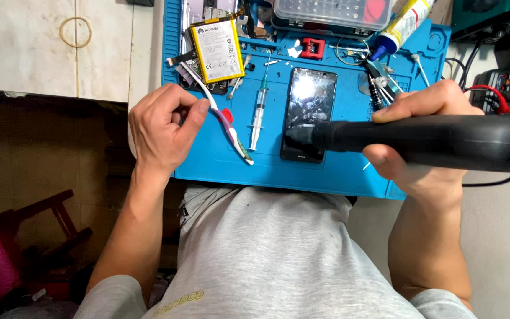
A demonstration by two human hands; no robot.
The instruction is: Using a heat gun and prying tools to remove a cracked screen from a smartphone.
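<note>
My right hand grips a thick black tool like a hot-air gun, held level, with its nozzle over the lower part of a black phone. The phone lies face up with a cracked, shiny screen on a blue work mat. At the mat's left edge my left hand is curled, thumb against fingers, beside a white toothbrush that lies slanted on the mat. Whether it holds anything small I cannot tell. A clear syringe lies between toothbrush and phone.
A yellow-edged phone battery, a clear plastic parts box, a glue tube, tweezers and a small red part lie along the mat's far side. A multimeter with red lead sits right. A rubber band lies far left.
</note>
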